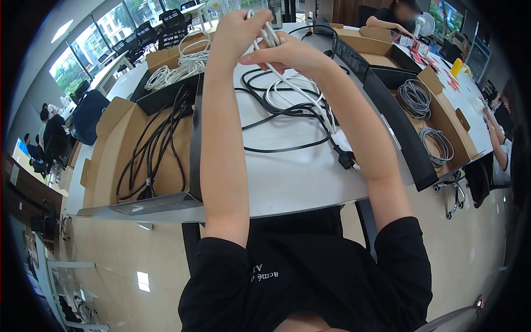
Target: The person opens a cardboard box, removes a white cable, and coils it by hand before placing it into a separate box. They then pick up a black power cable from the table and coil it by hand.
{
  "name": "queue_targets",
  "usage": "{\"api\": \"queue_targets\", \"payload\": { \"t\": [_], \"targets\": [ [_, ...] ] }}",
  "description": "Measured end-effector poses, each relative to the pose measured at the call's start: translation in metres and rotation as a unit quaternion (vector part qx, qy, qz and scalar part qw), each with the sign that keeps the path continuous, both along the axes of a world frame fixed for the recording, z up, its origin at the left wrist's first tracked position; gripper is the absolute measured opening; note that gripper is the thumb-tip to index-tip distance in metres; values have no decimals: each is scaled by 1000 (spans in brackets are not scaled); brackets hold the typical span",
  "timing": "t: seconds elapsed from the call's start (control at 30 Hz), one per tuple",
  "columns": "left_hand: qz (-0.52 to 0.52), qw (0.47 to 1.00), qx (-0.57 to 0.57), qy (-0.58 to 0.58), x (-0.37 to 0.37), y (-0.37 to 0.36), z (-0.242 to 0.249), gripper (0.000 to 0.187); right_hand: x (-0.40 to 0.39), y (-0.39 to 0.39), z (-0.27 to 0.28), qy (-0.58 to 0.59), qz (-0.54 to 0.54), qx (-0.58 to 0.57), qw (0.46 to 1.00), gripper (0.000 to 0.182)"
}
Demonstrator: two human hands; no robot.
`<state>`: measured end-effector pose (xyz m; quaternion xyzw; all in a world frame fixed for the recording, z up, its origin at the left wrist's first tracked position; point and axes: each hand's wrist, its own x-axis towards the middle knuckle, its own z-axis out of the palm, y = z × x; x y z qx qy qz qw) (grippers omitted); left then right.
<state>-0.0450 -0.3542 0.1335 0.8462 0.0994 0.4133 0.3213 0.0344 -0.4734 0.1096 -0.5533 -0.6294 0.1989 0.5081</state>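
Observation:
Raised over the far part of the table, my left hand (239, 36) is closed on a white cable (269, 37). Close beside it my right hand (293, 55) also grips the cable, fingers curled around its gathered strands. A length of it hangs down and runs across the table to the right of centre. Under my hands lies a loose tangle of black cable (276, 149) and white cable loops (276, 97). A black plug (346, 159) rests on the white table (293, 182) near my right forearm.
At left, an open box (108, 160) holds black cables (152, 149); another behind it holds white cables (177, 69). At right, a box (462, 133) contains coiled grey cables (415, 99), with another box (376, 52) behind. Other people sit at tables farther off.

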Motion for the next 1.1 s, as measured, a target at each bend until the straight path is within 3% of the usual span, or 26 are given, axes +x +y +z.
{"api": "queue_targets", "payload": {
  "t": [0.13, 0.2, 0.27, 0.3, 0.33, 0.4, 0.5, 0.57, 0.67, 0.77, 0.93, 1.1],
  "targets": [
    [-28, 998, 33, -51, -1, -33, 8, 37, 7, 0, 3, -41, 13, 26, 999, 29],
    [-173, 977, -120, -34, -12, -37, 14, 45, 9, -6, 8, -22, 36, 70, 997, 28],
    [-264, 952, -152, -39, -16, -42, 17, 51, 11, -18, 25, 22, 66, 110, 991, 29],
    [-285, 951, -108, -53, -15, -45, 18, 53, 11, -29, 32, 24, 68, 119, 990, 31],
    [-305, 948, -64, -67, -15, -47, 19, 56, 26, -16, 34, 80, 190, 158, 966, 36],
    [-223, 974, 32, -1, -6, -38, 25, 57, 33, -17, 38, 157, 128, 184, 962, 27],
    [-199, 978, 29, -60, -9, -89, 26, 68, 53, -23, 49, 179, 88, 117, 973, 33],
    [-227, 969, 101, -8, -8, -80, 31, 78, 41, -32, 49, 109, 30, 152, 982, 39],
    [-104, 988, 111, -6, -19, -81, 27, 78, 14, -47, 58, 34, -13, 180, 983, 46],
    [-139, 977, 151, -65, -20, -79, 26, 75, 3, -53, 55, -1, -43, 208, 977, 52],
    [-134, 973, 142, 121, -35, -92, 45, 68, 16, -54, 55, -13, -48, 140, 989, 56],
    [-126, 977, 158, 65, -24, -88, 29, 51, 15, -53, 54, -9, -21, 75, 997, 54]
  ]
}}
